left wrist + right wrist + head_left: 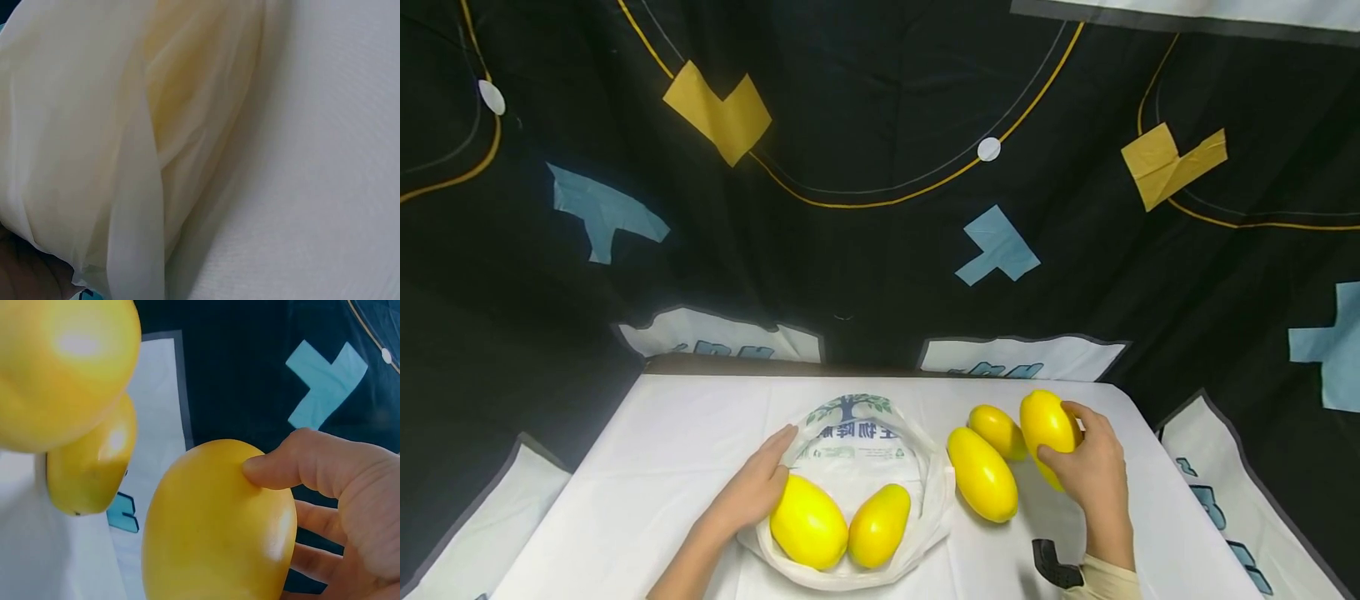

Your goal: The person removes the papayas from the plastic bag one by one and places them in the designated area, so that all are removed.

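Right of the white bag (859, 471), my right hand (1093, 460) grips a yellow fruit (1047, 425), best squeezed evenly (left hand (751, 490): hold unclear).

A beige sleeve (1108, 581) adjoins a black, apparently plastic, wrist piece (1054, 567).

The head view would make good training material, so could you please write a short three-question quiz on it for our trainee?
1. How many yellow fruits show inside the white bag?
2. True or false: the right hand grips a fruit outside the bag.
3. Where is the left hand? A) at the bag's rim; B) on the gripped fruit; C) out of view.
Key: 1. Two. 2. True. 3. A.
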A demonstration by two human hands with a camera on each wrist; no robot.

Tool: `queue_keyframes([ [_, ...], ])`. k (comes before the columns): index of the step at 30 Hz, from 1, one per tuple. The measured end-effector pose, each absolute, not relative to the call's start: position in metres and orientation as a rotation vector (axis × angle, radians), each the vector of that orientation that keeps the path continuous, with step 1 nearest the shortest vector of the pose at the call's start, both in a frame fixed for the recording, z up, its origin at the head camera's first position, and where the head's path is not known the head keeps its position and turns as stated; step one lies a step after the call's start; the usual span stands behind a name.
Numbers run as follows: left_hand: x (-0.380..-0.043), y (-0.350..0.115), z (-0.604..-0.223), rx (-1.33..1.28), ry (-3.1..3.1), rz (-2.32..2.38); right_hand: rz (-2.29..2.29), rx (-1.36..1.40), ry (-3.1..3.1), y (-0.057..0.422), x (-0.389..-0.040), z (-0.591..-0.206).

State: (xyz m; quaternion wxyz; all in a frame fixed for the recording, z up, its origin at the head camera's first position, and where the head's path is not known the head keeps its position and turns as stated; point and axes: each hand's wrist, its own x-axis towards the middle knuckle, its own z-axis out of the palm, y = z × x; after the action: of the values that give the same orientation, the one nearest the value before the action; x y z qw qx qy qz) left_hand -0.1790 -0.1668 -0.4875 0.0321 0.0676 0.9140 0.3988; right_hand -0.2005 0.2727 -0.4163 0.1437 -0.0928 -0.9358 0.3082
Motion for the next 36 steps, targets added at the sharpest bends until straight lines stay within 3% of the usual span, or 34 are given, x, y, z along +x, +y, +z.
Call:
queue_keyframes([
  [18, -0.179, -0.167, -0.491, 0.233, 2.825, 1.238, 0.879, -0.498, -2.815, 0.293, -0.205, -0.438],
  [36, -0.179, -0.167, -0.489, 0.225, 2.829, 1.223, 0.961, -0.528, -2.898, 0.303, -0.212, -0.456],
])
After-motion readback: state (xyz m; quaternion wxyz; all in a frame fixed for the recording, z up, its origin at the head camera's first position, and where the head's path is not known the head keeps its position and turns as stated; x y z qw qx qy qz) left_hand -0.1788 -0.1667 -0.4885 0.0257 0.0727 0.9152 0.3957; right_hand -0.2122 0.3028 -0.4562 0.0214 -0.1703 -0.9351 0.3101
